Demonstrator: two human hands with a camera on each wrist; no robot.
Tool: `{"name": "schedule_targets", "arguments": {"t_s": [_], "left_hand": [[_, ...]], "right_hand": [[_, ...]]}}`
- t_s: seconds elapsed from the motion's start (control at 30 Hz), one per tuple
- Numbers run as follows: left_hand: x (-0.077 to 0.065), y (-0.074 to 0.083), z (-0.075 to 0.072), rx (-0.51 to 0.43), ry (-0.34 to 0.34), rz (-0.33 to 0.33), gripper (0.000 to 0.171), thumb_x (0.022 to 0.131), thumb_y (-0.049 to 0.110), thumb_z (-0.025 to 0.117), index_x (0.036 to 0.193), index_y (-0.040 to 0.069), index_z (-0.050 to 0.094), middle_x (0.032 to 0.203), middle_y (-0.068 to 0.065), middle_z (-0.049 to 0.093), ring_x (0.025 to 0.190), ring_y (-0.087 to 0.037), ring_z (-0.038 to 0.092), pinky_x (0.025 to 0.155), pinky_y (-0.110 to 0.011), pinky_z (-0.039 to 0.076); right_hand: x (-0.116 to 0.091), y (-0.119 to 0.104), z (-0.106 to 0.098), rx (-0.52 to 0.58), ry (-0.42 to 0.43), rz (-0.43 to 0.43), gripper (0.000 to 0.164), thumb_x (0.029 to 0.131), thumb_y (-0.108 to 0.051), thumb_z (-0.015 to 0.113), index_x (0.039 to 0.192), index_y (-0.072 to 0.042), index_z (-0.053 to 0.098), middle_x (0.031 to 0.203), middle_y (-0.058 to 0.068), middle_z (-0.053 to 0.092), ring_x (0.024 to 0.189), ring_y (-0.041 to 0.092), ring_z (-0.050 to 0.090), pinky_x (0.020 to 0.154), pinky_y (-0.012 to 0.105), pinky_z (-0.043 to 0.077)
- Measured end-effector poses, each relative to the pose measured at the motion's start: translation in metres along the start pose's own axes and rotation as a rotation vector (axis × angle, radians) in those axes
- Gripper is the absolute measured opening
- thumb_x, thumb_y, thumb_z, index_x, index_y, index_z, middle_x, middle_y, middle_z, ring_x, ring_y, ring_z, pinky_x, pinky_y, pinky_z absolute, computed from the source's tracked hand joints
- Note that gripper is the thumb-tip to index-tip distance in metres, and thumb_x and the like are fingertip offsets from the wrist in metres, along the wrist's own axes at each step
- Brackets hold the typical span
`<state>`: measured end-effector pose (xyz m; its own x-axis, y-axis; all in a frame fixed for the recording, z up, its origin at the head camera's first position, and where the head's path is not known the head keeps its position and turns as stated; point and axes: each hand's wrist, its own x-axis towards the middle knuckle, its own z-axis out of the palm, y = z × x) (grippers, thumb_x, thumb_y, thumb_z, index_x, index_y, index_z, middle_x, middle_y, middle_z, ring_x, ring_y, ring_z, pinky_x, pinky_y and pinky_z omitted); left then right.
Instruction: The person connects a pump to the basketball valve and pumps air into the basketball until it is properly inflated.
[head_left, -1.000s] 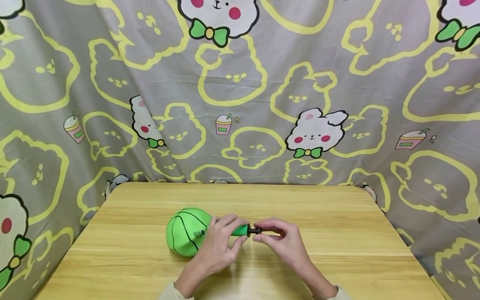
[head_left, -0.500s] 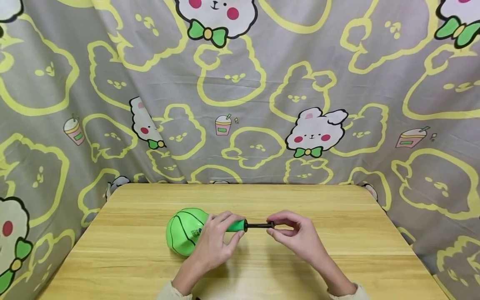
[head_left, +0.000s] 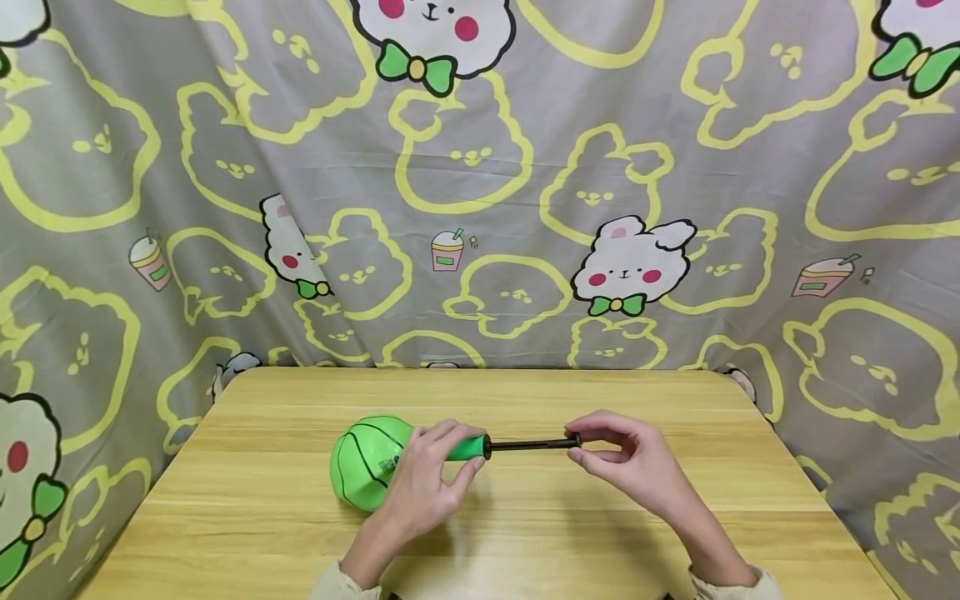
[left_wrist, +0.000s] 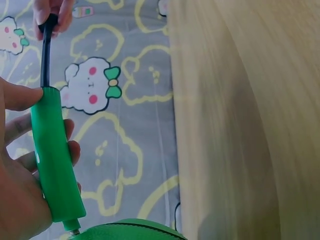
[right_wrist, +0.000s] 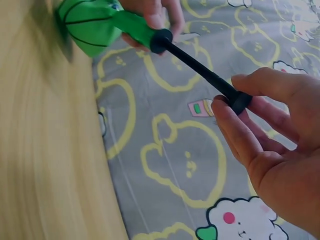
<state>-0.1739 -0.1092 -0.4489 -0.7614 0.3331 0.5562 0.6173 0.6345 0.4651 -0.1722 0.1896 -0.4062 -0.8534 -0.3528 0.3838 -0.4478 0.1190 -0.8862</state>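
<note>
A green ball [head_left: 367,467] with black seam lines sits on the table, its side looking dented. My left hand [head_left: 427,479] grips the green barrel of a hand pump [left_wrist: 54,155]. In the left wrist view a thin metal tip at the barrel's lower end meets the ball [left_wrist: 130,231]. The black plunger rod stands far out of the barrel. Thumb and fingertips of my right hand [head_left: 633,458] pinch the black knob at the rod's end, which the right wrist view shows closely, beside the right hand [right_wrist: 280,125].
Under the hands lies a light wood-grain table [head_left: 660,392]. A grey curtain [head_left: 517,108] printed with yellow outlines and white cartoon animals hangs behind it and along both sides.
My right hand has moved right, drawing the plunger rod out from nearly fully in to far out. The left hand has shifted slightly left and up with the barrel; the ball hardly moved.
</note>
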Motion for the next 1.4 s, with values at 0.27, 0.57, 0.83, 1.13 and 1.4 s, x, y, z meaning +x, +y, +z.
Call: {"name": "schedule_targets", "arguments": {"t_s": [0.27,0.57,0.83,1.13,1.4], "left_hand": [[0.001,0.001,0.0,-0.036,-0.017,-0.003,0.03,0.093,0.026,0.073,0.121,0.016,0.072,0.116,0.003,0.071,0.108,-0.012,0.065,0.09,-0.044,0.044],[0.0,0.002,0.002,-0.012,0.03,0.026,0.029,0.091,0.025,0.074,0.119,0.02,0.072,0.114,0.006,0.071,0.105,-0.01,0.065,0.084,-0.036,0.041],[-0.001,0.004,0.004,-0.006,0.015,0.028,0.028,0.092,0.025,0.072,0.12,0.02,0.072,0.114,0.006,0.071,0.105,-0.01,0.065,0.084,-0.035,0.041],[-0.001,0.006,0.005,0.013,0.0,0.045,0.03,0.091,0.026,0.074,0.12,0.019,0.072,0.112,0.005,0.071,0.103,-0.011,0.065,0.086,-0.037,0.042],[-0.003,0.011,0.011,0.077,-0.004,0.082,0.032,0.089,0.027,0.075,0.12,0.018,0.072,0.11,0.006,0.07,0.101,-0.011,0.065,0.086,-0.036,0.042]], "right_hand": [[-0.001,-0.004,-0.006,-0.018,-0.013,-0.008,0.026,0.085,0.004,0.079,0.11,0.0,0.073,0.108,0.021,0.069,0.099,0.023,0.072,0.076,0.039,0.06],[0.001,0.0,0.006,-0.009,0.022,-0.036,0.026,0.082,0.003,0.082,0.108,0.0,0.076,0.103,0.017,0.073,0.094,0.02,0.073,0.075,0.04,0.06],[0.002,0.005,0.02,-0.01,0.051,-0.039,0.028,0.081,0.003,0.083,0.108,-0.002,0.077,0.102,0.012,0.074,0.094,0.019,0.073,0.073,0.039,0.06],[0.003,0.015,0.045,0.036,0.088,-0.034,0.029,0.08,0.003,0.084,0.107,-0.001,0.078,0.101,0.016,0.073,0.094,0.021,0.073,0.072,0.039,0.06],[0.005,0.027,0.062,0.074,0.075,-0.013,0.029,0.08,0.001,0.084,0.108,0.001,0.078,0.1,0.02,0.073,0.093,0.022,0.073,0.073,0.039,0.06]]}}
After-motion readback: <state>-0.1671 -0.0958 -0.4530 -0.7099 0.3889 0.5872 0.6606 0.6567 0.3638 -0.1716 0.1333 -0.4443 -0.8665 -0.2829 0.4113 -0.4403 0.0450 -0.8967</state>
